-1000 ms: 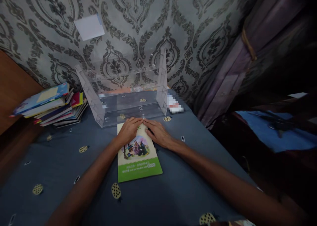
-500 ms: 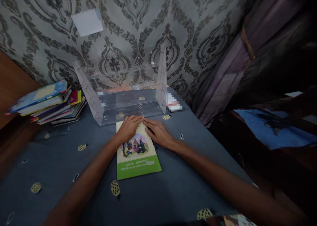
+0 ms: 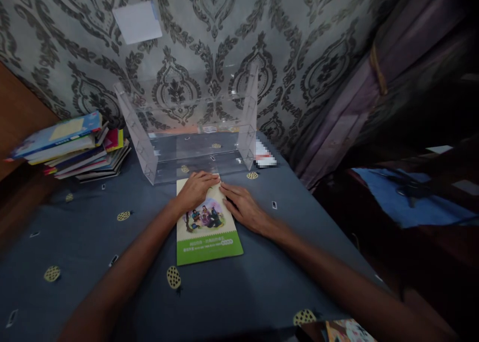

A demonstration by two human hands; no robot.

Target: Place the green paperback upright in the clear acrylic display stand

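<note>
Hands unmoved: left hand (image 3: 194,192), right hand (image 3: 243,208) open, flat on green booklet (image 3: 208,237), just before clear rack (image 3: 148,158).

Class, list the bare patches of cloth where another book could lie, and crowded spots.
Free: cloth between the book and the stack; cloth right of the right hand. Crowded: at the rack, where it and the left hand rest on the book.

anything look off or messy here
The book stack at the left is untidy: the books lie fanned at different angles, with edges not lined up. The white paper on the wall hangs tilted. The booklet lies flat and unharmed under the left hand and right hand.
</note>
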